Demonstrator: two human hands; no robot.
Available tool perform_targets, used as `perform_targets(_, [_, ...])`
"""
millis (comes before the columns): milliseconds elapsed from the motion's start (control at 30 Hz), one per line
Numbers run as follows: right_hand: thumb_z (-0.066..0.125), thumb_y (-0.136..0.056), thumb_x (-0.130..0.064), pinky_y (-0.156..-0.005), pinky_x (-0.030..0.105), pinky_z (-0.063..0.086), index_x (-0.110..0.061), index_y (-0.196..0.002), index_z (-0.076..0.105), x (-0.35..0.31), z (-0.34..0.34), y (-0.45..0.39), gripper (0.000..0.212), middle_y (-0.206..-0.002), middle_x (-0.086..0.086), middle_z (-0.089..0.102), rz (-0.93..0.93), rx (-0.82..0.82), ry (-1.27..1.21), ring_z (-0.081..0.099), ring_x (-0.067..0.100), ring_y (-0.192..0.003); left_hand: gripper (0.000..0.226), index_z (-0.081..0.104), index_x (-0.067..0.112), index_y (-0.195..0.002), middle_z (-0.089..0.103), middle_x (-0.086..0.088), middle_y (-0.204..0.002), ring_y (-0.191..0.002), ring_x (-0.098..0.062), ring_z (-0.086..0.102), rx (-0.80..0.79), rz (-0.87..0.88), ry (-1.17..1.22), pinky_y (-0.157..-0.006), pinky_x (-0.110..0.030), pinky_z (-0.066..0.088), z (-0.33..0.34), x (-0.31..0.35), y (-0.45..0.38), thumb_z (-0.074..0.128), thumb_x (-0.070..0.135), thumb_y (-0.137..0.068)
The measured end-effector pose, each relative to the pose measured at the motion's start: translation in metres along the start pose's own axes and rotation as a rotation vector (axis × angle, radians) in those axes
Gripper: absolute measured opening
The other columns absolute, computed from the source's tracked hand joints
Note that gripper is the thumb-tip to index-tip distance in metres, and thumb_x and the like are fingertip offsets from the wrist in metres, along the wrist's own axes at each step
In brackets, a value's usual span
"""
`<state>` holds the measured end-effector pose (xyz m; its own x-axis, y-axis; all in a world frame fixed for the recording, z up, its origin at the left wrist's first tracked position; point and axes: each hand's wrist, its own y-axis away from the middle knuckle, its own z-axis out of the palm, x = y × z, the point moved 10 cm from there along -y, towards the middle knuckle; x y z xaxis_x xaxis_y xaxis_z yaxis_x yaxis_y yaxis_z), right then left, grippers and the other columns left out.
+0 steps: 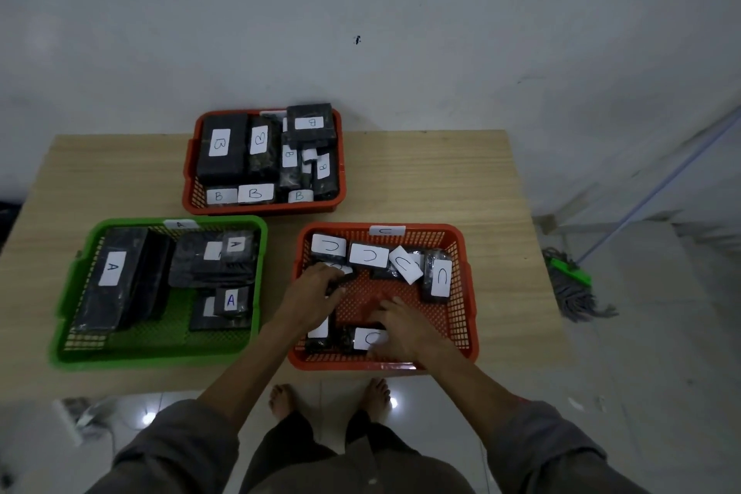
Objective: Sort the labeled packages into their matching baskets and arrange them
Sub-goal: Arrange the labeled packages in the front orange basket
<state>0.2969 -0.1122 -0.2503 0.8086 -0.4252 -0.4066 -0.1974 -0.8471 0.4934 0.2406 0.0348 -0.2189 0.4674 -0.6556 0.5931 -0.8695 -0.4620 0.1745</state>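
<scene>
Progress: you see no loose packages on the wooden table point(441, 180); sorting looks done, arranging remains.
Location: C packages point(369, 255) lie in the near orange mesh basket point(467, 293).
Left hand point(316, 295): fingers curled on a package.
Right hand point(401, 327): fingers spread on a labeled package point(367, 338).
Materials: dark wrapped blocks, white paper labels, perforated plastic.

Light wood-grain table point(421, 180) against a pale wall; bearing three mesh baskets, all apart: an orange basket point(191, 172) at the far edge, a green basket point(156, 353) near left, another orange basket point(461, 293) near right.
</scene>
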Motion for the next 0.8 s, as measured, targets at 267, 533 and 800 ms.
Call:
perform_targets(267, [0.071,-0.086,-0.042,-0.099,0.035,0.049,-0.021,-0.126,0.052,0.033,-0.072,0.005,0.049,-0.126,0.000,0.052,0.247,0.612,-0.131,0.050,0.017,-0.118,0.036,0.059,0.022,-0.126,0.059,0.004,-0.119,-0.102,-0.013,0.062,0.045,-0.023,-0.032,-0.084,-0.032,0.055,-0.010,-0.006,-0.001,0.064,0.027,-0.091])
perform_targets(533, [0.069,-0.089,-0.030,-0.114,0.050,0.033,-0.015,-0.154,0.026,0.030,-0.080,-0.048,0.079,-0.157,0.010,0.033,0.261,0.385,0.080,0.029,0.029,-0.144,0.038,0.057,0.020,-0.128,0.057,0.002,-0.126,-0.104,-0.015,0.062,-0.003,-0.022,-0.036,-0.086,-0.030,0.054,-0.001,0.001,-0.001,0.063,0.027,-0.091])
perform_targets(800, [0.068,-0.081,-0.023,-0.097,0.039,0.047,-0.019,-0.140,0.047,0.040,-0.096,-0.001,0.062,-0.131,0.002,0.055,0.088,0.512,-0.166,0.049,0.021,-0.118,0.017,0.057,0.023,-0.106,0.062,0.001,-0.112,-0.096,-0.016,0.062,0.015,0.017,0.042,-0.081,-0.034,0.057,0.007,0.031,-0.014,0.060,0.028,-0.090])
